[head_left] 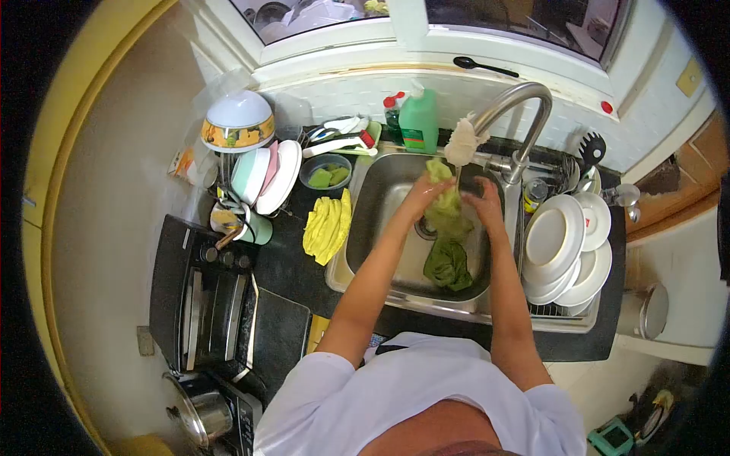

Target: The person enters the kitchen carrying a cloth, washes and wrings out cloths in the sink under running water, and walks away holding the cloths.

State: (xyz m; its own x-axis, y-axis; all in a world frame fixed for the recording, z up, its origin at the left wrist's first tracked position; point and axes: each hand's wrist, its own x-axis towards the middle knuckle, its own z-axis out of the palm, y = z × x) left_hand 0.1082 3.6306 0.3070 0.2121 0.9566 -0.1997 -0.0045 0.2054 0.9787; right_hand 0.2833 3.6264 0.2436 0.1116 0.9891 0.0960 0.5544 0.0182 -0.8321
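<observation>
Left hand (424, 191) gripping green cloth (447, 219) inside the sink (337, 275), fingers closing on its upper part. Right hand (485, 205) hovering beside it, fingers parting, apparently holding nothing. Darker folds (449, 266) lying lower in the sink; one piece or two, can't tell. Handling well would mean supporting the cloth's weight while opening bunched layers, avoiding tugging.
</observation>
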